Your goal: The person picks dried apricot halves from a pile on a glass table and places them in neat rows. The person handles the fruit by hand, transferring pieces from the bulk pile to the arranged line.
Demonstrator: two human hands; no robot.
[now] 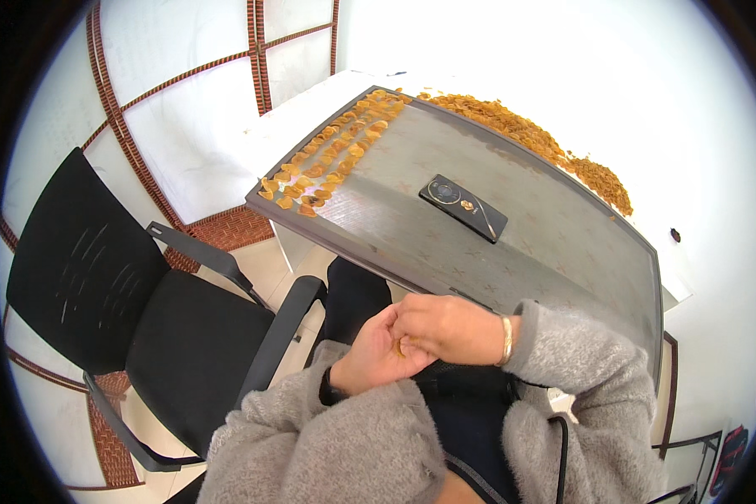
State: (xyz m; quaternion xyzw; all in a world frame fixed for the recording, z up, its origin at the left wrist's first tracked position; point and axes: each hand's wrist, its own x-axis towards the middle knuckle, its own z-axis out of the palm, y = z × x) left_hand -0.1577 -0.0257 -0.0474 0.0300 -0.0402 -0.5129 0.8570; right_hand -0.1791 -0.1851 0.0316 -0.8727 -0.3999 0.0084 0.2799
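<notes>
Over my lap, just off the near edge of the grey tray, my two hands are together. My left hand (370, 356) is turned palm up and curled around a small amber flake (397, 347), only partly visible. Across that palm lies my right hand (450, 327), its fingers bent down into it; what they pinch, if anything, is hidden. Similar translucent amber flakes (342, 157) lie in several rows along the left end of the tray (554, 244). A larger heap of them (512, 124) is spread on the white tabletop behind it.
A black phone (464, 207) with a round camera ring rests on the tray's middle. To the left stands a black office chair (195, 336) with armrests. White panels with brown woven trim (185, 109) form a screen behind it. A small dark object (675, 235) lies at far right.
</notes>
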